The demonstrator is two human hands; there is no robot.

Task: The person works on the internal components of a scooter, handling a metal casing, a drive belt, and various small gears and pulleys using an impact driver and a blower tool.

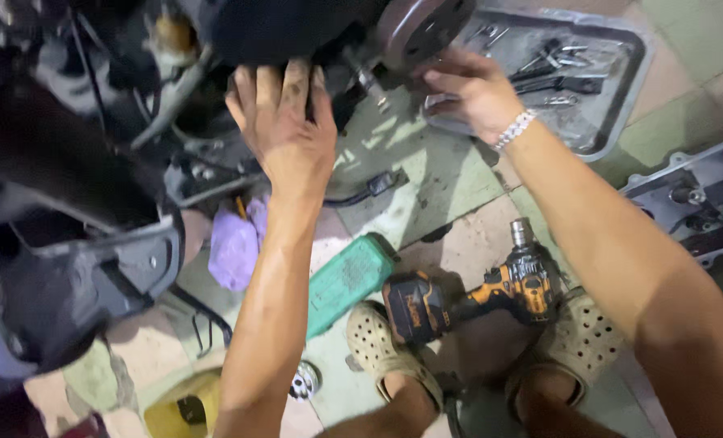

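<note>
The left hand [284, 122] lies with fingers spread flat against the dark, greasy metal engine block [296, 32], likely heavy, rigid and slippery, while beside it the right hand [469, 89] curls its fingers loosely under the round grey metal disc [422, 24].

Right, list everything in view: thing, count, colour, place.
machine body: one, black, upper left
round metal disc: one, grey-brown, top centre
metal tray: one, grey, top right, holding loose tools
metal casting: one, grey, right edge
impact wrench: one, orange and black, on the floor between the feet
flat case: one, green, floor centre
cloth: one, purple, below the machine
clogs: two, beige, bottom
bracelet: one, white, right wrist
left hand: flat against the machine
right hand: at the tray's near edge
</note>
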